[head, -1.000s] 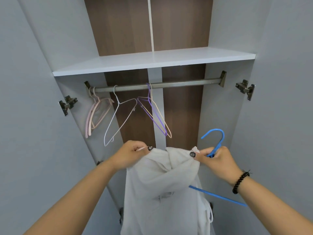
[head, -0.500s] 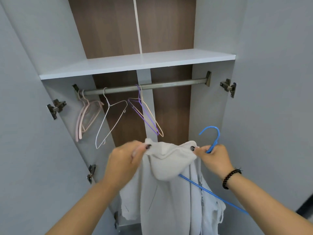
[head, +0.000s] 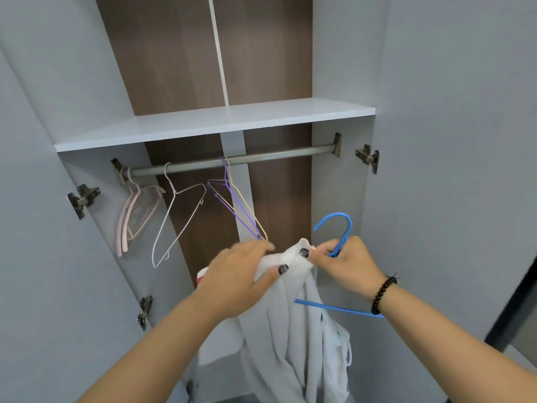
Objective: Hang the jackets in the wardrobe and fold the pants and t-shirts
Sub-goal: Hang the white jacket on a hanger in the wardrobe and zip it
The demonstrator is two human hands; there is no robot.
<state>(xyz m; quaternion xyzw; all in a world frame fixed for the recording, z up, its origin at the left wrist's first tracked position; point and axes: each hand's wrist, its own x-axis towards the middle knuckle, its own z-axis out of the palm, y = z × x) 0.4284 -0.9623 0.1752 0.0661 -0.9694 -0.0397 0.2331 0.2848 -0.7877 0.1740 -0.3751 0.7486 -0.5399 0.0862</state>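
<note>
A pale grey hooded jacket (head: 293, 338) hangs down in front of the open wardrobe, below the metal rail (head: 276, 157). My left hand (head: 241, 280) grips its hood and collar from the left. My right hand (head: 345, 263) pinches the jacket's top edge and holds the neck of a blue hanger (head: 338, 228), whose hook points up and whose one arm sticks out to the right under my wrist. The hanger's other arm is hidden in the cloth.
On the rail hang pink hangers (head: 130, 216) at the far left, a white wire hanger (head: 177, 219) and a purple and cream pair (head: 238, 207). A white shelf (head: 215, 123) lies above. Both grey doors (head: 453, 170) stand open; the rail's right half is bare.
My left hand has slid right over the hood, bunching the jacket's top toward my right hand. The view has tilted up, showing more of the shelf.
</note>
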